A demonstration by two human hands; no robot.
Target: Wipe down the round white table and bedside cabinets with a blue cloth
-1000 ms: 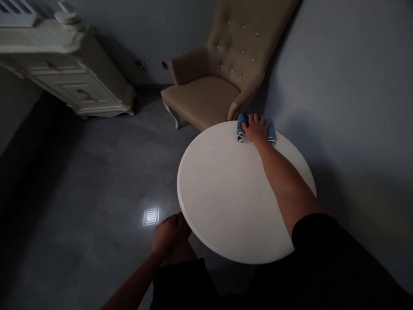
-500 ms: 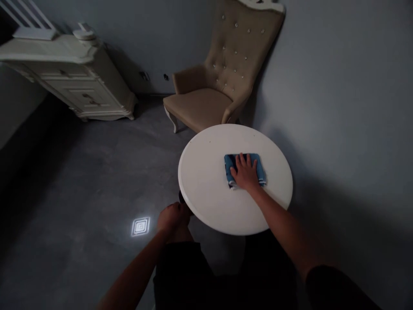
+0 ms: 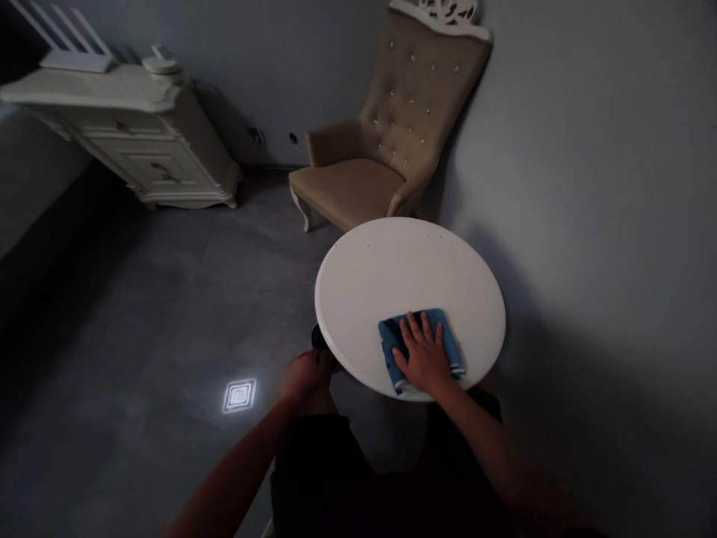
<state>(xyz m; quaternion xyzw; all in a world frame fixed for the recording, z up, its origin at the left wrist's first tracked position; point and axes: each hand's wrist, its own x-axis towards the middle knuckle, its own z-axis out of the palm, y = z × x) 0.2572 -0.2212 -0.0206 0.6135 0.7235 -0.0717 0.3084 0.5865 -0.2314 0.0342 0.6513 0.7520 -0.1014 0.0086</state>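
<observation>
A folded blue cloth (image 3: 392,357) with dark patches and a pale edge lies near the front rim of a round white table (image 3: 358,288). My right hand (image 3: 424,359) rests flat on top of the cloth, fingers spread. Left of the table, by my leg, my left hand (image 3: 307,377) is closed. Just beyond its fingers a dark, rounded thing (image 3: 318,338) shows, partly hidden by the table's edge. I cannot make out what the left fingers hold.
A tan tufted armchair (image 3: 352,187) stands behind the table, near the grey wall (image 3: 605,187). At the back left is a cream cabinet (image 3: 168,161) bearing a white slatted object (image 3: 78,60). A bright square pattern (image 3: 240,395) shows on the dark floor.
My right hand and the cloth under it have moved across the tabletop toward me, from its middle to the front rim. My left hand stays closed beside the table. The view has shifted slightly.
</observation>
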